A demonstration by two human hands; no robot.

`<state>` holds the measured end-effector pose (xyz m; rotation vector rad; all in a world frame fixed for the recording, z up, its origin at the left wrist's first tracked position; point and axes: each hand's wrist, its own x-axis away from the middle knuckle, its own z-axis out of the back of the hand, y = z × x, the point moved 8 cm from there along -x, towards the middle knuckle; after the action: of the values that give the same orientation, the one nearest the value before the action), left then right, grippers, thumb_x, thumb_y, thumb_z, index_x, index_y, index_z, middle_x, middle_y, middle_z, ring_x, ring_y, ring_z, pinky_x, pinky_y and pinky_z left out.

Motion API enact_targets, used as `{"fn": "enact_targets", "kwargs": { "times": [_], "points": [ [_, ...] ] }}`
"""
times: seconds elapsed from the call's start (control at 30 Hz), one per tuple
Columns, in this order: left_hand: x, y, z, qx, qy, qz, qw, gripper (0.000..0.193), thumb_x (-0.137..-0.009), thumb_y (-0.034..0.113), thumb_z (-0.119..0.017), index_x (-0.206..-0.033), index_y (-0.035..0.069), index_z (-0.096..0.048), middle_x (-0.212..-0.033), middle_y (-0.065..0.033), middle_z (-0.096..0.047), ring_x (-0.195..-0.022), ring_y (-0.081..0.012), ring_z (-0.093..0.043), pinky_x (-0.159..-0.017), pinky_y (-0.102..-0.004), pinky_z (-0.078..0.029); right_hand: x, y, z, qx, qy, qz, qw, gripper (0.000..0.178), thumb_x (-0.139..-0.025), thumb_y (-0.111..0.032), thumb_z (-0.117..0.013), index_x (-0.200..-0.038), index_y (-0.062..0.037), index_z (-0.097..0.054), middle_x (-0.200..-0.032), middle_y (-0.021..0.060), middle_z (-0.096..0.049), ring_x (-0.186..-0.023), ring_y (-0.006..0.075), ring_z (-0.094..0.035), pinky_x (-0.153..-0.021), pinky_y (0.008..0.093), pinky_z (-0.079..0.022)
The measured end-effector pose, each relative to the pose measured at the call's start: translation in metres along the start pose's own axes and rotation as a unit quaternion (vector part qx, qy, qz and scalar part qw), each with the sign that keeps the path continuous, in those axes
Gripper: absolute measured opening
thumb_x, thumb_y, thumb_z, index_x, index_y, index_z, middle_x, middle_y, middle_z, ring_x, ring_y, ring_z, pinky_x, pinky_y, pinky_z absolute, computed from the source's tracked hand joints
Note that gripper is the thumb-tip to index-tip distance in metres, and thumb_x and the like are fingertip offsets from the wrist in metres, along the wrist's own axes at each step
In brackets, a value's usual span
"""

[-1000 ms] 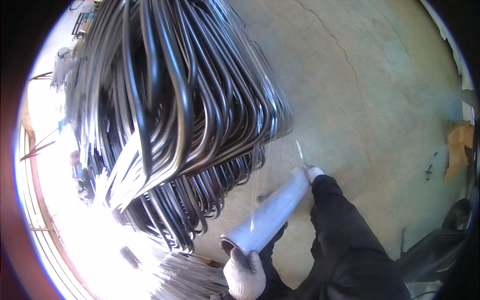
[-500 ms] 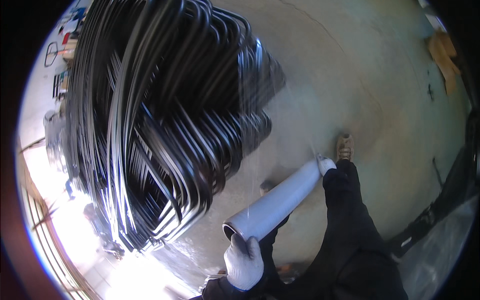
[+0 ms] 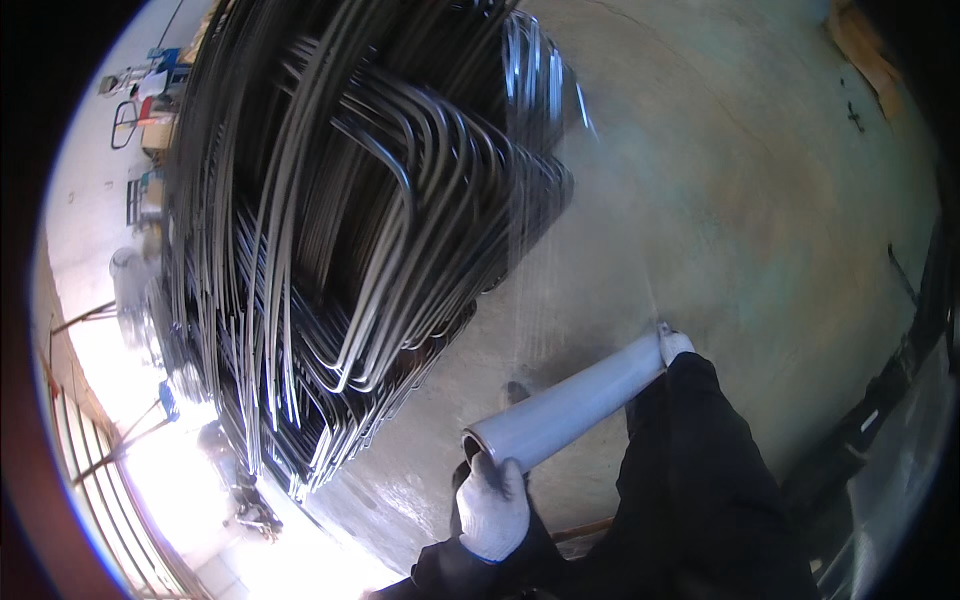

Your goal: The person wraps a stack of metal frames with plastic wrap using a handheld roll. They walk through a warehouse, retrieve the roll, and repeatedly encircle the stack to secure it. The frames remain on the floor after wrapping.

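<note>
Both hands, in white knit gloves, hold a long roll of clear stretch film (image 3: 570, 404) slantwise in front of my legs. My left hand (image 3: 494, 508) grips its near left end, the thumb at the open core. At the far right end my right hand (image 3: 675, 344) is closed round the roll, its fingers partly hidden. A faint sheet of film stretches from the roll toward a large stack of bent black metal tubes (image 3: 400, 200). Clear film wraps the right end of that stack.
Concrete floor (image 3: 720, 200) lies right of the stack. Brown cardboard (image 3: 865, 50) is at the far right. Long dark wrapped pieces (image 3: 860, 430) run along the right edge. Bright light comes through a barred opening (image 3: 100, 480) at lower left.
The stack has shifted and turned in view as my head and body moved. The roll and both hands sit slightly farther right, the roll less steeply slanted; my right shoe is no longer visible.
</note>
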<state>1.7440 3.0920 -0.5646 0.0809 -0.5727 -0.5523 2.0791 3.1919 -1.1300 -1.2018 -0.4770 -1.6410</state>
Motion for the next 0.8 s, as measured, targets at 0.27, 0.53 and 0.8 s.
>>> {"fn": "enact_targets", "kwargs": {
  "times": [0.27,0.53,0.8],
  "points": [
    [0.000,-0.121,0.018,-0.013,-0.072,-0.037,0.997,0.048,-0.116,0.030,-0.061,-0.147,-0.006,-0.061,-0.110,-0.0397,-0.076,-0.103,-0.0614,-0.075,-0.085,-0.0657,-0.060,0.089,0.072,-0.086,-0.038,0.115,-0.022,0.992,0.083,-0.121,-0.064,-0.030,-0.129,0.0020,-0.079,-0.126,0.0355,-0.078,-0.127,0.0565,-0.070,-0.112,0.0591,-0.055],
    [0.011,-0.265,0.087,0.022,-0.049,-0.138,0.989,0.046,-0.116,0.031,-0.063,-0.146,-0.005,-0.062,-0.112,-0.0364,-0.079,-0.105,-0.0577,-0.077,-0.087,-0.0621,-0.062,0.224,0.066,-0.231,-0.038,0.106,-0.008,0.994,0.086,-0.122,-0.062,-0.027,-0.120,0.0038,-0.082,-0.129,0.0373,-0.076,-0.128,0.0561,-0.069,-0.112,0.0621,-0.052],
    [0.055,-0.371,0.105,0.059,-0.088,-0.138,0.985,0.048,-0.116,0.031,-0.062,-0.152,-0.001,-0.061,-0.117,-0.0364,-0.078,-0.111,-0.0569,-0.076,-0.092,-0.0615,-0.062,0.312,0.107,-0.295,-0.087,0.116,-0.068,0.987,0.087,-0.120,-0.066,-0.031,-0.133,0.0044,-0.079,-0.140,0.0358,-0.073,-0.137,0.0539,-0.066,-0.117,0.0594,-0.051]
  ]
}}
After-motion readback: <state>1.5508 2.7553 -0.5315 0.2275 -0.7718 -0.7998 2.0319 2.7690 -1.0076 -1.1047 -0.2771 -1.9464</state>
